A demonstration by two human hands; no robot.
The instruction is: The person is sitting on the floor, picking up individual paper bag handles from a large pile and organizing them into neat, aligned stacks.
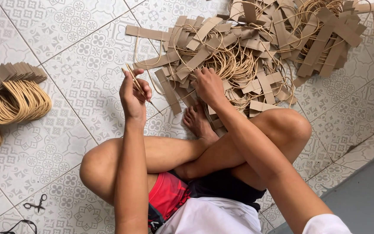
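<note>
The left hand (133,96) pinches a thin cord handle (136,82); the right hand (207,85) closes into the loose pile of handles (247,47) on the tiled floor (78,65). Only a small bundled stack (16,93) looks finished; most seemingly remains.

1. Your right hand (207,85) sinks its fingertips into the heap of brown paper strips and cords (256,47), so you can't tell what they grip.
2. The heap runs off the top edge.
3. The stacked cord bundles (11,97) are cut by the left edge.
4. Your foot (198,122) hides part of the strips beneath it.
5. The dark cord (11,226) at the bottom left is cropped.
</note>
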